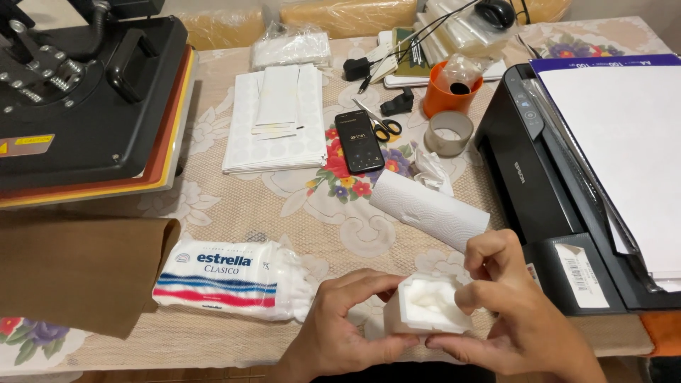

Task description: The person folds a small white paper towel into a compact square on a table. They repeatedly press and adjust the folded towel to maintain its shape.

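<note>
Both hands are nearest me, closed around one small white foam box (428,306) low over the table's (298,213) near edge. My left hand (347,333) cups its left wall and base, thumb and fingers clamped on it; my right hand (514,312) grips the right wall, with the thumb tip pressed on the rim. The box is open at the top and shows white padding inside. By my reckoning I am at the stage of working on the box's inside, and the next move calls for my left hand to keep the box steady while my right fingers work down into the cavity without crushing the soft wall.

Just left of my left hand lies one bag of cotton (230,278), and beyond that one brown sheet (78,273). Just past my right hand lies one paper towel roll (428,209), with one crumpled tissue (434,172) behind it. To the right of my right hand stands one black printer (539,177) loaded with white paper.

Farther out I count one phone (360,140), one pair of scissors (379,124), one tape roll (448,132), one orange cup (447,92) and one stack of white sheets (275,120). Far left of my hands sits one heat press (85,92).
</note>
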